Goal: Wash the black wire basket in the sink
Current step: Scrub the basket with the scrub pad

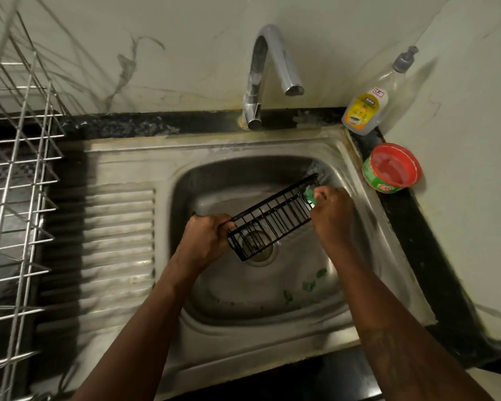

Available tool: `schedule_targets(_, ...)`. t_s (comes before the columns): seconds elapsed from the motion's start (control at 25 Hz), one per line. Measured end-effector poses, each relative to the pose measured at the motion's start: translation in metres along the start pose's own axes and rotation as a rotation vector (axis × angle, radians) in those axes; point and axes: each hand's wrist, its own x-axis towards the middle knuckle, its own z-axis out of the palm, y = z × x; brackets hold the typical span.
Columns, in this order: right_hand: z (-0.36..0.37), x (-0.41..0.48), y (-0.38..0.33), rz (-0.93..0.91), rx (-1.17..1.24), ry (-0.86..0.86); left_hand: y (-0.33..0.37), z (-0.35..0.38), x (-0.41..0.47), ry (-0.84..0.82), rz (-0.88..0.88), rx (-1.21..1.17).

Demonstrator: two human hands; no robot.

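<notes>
A long black wire basket (274, 217) hangs tilted over the steel sink (243, 302), above the drain. My left hand (206, 238) grips the basket's near left end. My right hand (331, 212) pinches a small green scrub pad (310, 195) against the basket's far right end. Most of the pad is hidden by my fingers.
The chrome tap (268, 76) stands behind the basin; no water shows at its spout. A dish-soap bottle (368, 107) and a red soap tub (391, 169) sit at the right corner. A steel wire rack (15, 180) fills the left. Green scraps (310, 285) lie in the basin.
</notes>
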Motion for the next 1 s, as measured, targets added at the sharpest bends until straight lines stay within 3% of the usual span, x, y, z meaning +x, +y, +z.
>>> schedule_targets(0.12,0.015,-0.029,-0.023,-0.098,-0.022,-0.017,-0.001,0.000,-0.001,-0.004,0.003,-0.001)
schedule_targets(0.28,0.047,-0.124,-0.062,-0.390,0.082,-0.204,-0.001,0.000,0.000,0.000,0.000,0.008)
schedule_targets(0.4,0.049,-0.128,-0.053,-0.455,0.132,-0.221,0.000,0.000,0.000,0.001,-0.015,0.010)
schedule_targets(0.76,-0.003,-0.012,0.010,0.018,0.013,-0.003,0.000,-0.001,-0.001,-0.013,-0.007,0.003)
schedule_targets(1.0,0.047,-0.128,-0.040,-0.354,0.154,-0.161,0.005,-0.003,0.000,0.008,-0.013,0.014)
